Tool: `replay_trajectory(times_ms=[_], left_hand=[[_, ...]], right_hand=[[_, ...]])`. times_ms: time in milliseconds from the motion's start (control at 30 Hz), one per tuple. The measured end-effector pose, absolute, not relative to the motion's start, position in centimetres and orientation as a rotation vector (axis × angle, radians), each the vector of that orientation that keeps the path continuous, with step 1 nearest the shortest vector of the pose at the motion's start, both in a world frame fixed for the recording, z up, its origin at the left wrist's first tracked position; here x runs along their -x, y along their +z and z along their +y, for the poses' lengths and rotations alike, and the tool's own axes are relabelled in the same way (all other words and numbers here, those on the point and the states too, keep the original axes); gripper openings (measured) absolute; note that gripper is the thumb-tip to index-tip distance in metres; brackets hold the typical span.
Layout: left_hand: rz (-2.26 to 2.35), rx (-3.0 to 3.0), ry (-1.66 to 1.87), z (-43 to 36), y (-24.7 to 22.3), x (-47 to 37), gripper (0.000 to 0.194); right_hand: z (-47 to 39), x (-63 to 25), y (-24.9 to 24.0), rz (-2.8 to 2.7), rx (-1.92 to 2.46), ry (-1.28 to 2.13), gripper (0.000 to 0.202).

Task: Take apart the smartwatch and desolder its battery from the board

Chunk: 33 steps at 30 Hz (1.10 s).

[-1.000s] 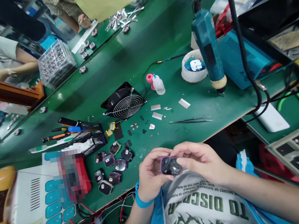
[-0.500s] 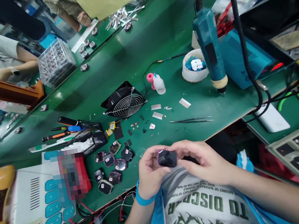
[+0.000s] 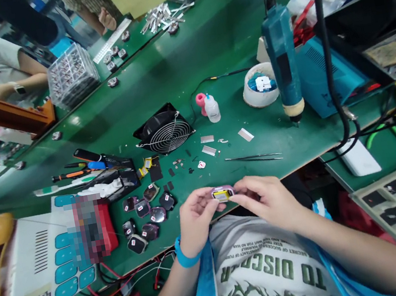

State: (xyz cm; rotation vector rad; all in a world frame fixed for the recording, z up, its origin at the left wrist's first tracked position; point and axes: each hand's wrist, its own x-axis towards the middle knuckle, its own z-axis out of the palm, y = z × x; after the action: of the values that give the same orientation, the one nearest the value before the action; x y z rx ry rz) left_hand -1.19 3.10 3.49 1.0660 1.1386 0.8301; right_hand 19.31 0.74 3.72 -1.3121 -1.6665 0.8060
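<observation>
A small purple smartwatch case (image 3: 223, 193) is held in front of my shirt, its open side showing a yellow battery-like block. My left hand (image 3: 196, 215) grips its left end between thumb and fingers. On the right end, the thumb and fingers of my right hand (image 3: 264, 199) pinch it. Several similar watch cases (image 3: 158, 214), some with small white labels, lie on the green bench to the left of my hands. Metal tweezers (image 3: 253, 158) lie on the bench beyond my right hand.
A black fan (image 3: 165, 131) and a white bottle (image 3: 211, 109) stand farther back. An electric screwdriver (image 3: 283, 61) hangs at the right near a white bowl (image 3: 260, 91). Left are a tool holder (image 3: 120, 174) and red meter (image 3: 108, 227). Other people sit across the bench.
The watch case has been turned: its dark glossy face showed before, and now its inside with the yellow block shows. Both hands have kept hold of it.
</observation>
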Motion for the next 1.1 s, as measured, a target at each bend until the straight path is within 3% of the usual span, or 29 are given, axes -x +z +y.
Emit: replay_trajectory(times_ms=[233,400,500,600,700,833,1100], left_hand=[[1.325,-1.825,0.594,5.5,4.3,3.6,0.018],[1.092,-2.171,0.596,5.8,4.2,4.0,0.037],[0.950,-2.235,0.576,5.4,3.7,3.5,0.031],[0.989,-2.282,0.674,4.8,2.8,2.9,0.018],[1.023,-2.335,0.758,4.3,2.4,2.6,0.020],[0.989,-2.428,0.813,4.3,3.0,2.6,0.012],[1.009,-2.586,0.583,4.2,3.9,2.3,0.017]], right_hand=[[3.1,-24.8,2.6,-2.100,1.600,0.037,0.027],[4.2,-26.4,2.1,-2.338,1.569,-0.045,0.025],[4.2,-25.9,2.1,-2.372,1.522,-0.080,0.028],[3.8,-24.9,2.3,-2.164,1.485,0.062,0.023],[2.8,-24.3,2.3,-1.842,1.456,0.396,0.007],[1.6,-24.8,2.0,-1.606,1.374,0.780,0.005],[-0.9,-21.5,1.9,-1.486,1.164,0.868,0.017]])
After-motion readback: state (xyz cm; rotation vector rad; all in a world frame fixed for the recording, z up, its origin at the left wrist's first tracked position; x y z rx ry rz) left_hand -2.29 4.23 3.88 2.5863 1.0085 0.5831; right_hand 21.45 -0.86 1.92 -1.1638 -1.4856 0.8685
